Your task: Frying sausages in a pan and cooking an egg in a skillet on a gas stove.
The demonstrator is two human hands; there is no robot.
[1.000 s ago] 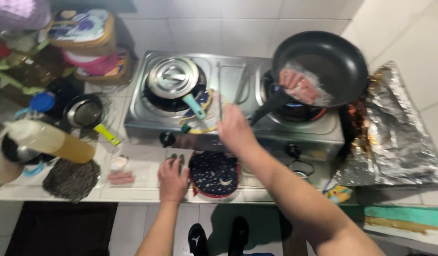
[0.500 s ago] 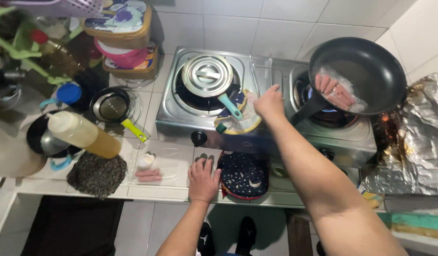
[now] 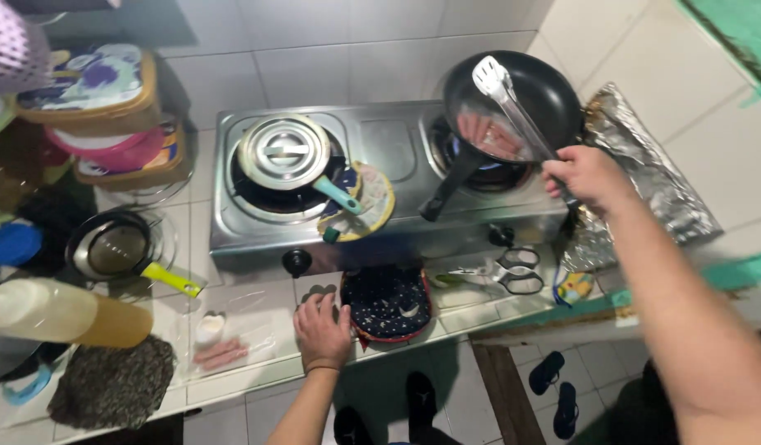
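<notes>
Nearest the camera, the left hand lies flat with fingers spread on the white tiled counter, gripping nothing, just beside a dark blue patterned pot holder with a red edge (a clear plastic bag of pink sausages sits to its other side). Farther back, the right hand is clenched around the handle end of long metal tongs, whose open tips reach over the round black frying pan on the right burner of the steel two-burner stove, where pink sausage pieces lie.
</notes>
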